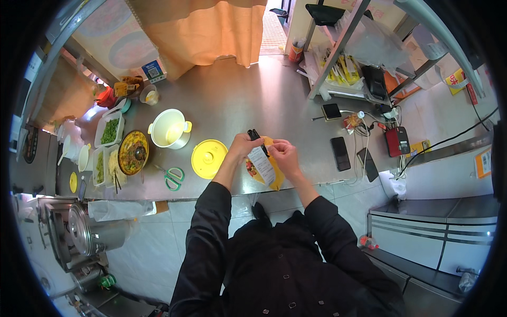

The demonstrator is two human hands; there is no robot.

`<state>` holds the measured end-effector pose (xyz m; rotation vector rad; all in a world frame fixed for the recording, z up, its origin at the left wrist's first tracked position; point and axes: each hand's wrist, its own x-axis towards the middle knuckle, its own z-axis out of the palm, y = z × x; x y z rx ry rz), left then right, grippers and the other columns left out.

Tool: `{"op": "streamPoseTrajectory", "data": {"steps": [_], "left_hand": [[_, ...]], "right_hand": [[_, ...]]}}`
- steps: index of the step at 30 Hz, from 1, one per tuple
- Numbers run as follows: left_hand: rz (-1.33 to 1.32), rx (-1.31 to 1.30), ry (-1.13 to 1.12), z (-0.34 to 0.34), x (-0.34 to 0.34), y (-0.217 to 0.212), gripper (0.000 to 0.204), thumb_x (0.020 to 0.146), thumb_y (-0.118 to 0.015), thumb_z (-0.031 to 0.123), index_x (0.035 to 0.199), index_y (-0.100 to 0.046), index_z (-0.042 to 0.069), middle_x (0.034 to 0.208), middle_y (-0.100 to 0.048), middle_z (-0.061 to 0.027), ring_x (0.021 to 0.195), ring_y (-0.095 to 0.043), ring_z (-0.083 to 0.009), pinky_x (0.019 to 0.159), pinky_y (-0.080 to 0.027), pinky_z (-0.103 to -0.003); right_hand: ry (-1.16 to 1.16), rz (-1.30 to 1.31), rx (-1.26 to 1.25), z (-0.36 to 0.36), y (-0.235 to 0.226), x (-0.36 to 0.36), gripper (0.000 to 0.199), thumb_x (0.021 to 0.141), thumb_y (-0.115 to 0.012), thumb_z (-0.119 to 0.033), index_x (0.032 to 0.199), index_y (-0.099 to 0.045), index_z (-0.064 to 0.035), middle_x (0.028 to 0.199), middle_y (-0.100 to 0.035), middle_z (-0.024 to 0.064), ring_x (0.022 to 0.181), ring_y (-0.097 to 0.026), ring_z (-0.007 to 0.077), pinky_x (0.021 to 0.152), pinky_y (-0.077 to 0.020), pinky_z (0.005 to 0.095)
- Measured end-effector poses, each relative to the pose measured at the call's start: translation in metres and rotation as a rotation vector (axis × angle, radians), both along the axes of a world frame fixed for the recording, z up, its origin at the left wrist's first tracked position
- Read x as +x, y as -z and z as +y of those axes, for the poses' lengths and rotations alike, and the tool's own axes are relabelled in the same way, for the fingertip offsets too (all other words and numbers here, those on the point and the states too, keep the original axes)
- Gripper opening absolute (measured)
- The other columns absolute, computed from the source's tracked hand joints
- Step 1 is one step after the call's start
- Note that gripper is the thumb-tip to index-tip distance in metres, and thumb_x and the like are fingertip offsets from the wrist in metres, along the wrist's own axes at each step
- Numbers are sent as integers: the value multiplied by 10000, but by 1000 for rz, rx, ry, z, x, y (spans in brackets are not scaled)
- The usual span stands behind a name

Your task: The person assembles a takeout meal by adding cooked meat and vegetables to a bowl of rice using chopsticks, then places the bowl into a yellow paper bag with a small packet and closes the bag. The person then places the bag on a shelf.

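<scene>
Steel counter [232,100]: broad, grey. White pot [171,128]: uncovered. Yellow lid [209,159]: beside pot. Yellow packet [277,181]: at counter's near edge, between both hands. Left hand [243,146]: closed on slim black item [256,139], kind unclear. Right hand [285,157]: pinching packet's upper edge. White slip [262,165]: against packet's front.

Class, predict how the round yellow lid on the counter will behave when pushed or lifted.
The yellow lid would probably slide if pushed, since it lies flat on a smooth-looking metal counter. Lying flat, it seems unlikely to roll, despite its round rim. Its even, moulded look suggests plastic: probably stiff and fairly light.
</scene>
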<state>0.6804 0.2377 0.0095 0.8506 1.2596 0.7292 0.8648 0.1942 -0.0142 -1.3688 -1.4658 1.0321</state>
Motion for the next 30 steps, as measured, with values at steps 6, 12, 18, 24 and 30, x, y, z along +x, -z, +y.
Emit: {"op": "streamPoseTrajectory", "data": {"steps": [6, 12, 18, 24, 30], "left_hand": [[9, 55, 17, 4, -12, 26, 170, 887, -752, 161, 821, -719, 8, 746, -696, -51, 583, -631, -112, 468, -474, -268], [-43, 95, 32, -8, -11, 8, 177, 866, -758, 147, 927, -712, -12, 816, -702, -50, 733, -635, -114, 628, -514, -293], [611, 889, 414, -33, 13, -23, 365, 785, -706, 75, 1144, -653, 119, 1047, -711, -116, 944, -674, -344, 996, -479, -404], [778, 1160, 605, -39, 28, -76, 395, 813, -669, 92, 1200, -657, 166, 1041, -719, -71, 994, -671, -269, 1169, -281, -479], [916, 1036, -104, -41, 17, -84, 557, 825, -723, 160, 1355, -555, 124, 1105, -709, -57, 1150, -618, -260, 1166, -185, -545]], "right_hand": [[79, -718, 583, -35, -23, -50, 295, 807, -668, -71, 1094, -701, -13, 1351, -550, 152, 1061, -589, 309, 929, -454, 421], [99, -574, 423, -47, -20, -29, 455, 782, -575, 17, 1232, -623, -33, 1296, -577, 168, 1085, -584, 332, 943, -450, 434], [-471, -406, 102, -3, -23, 24, 459, 766, -657, -90, 1220, -596, -71, 1179, -608, 222, 1071, -589, 405, 879, -518, 430], [-487, -551, -87, 1, -66, 42, 270, 796, -763, -235, 1025, -697, -108, 880, -705, 130, 814, -672, 342, 711, -536, 402], [-383, -512, -250, 98, -73, 40, 261, 833, -706, -205, 699, -700, 20, 616, -679, 176, 518, -691, 231, 520, -559, 356]]}}
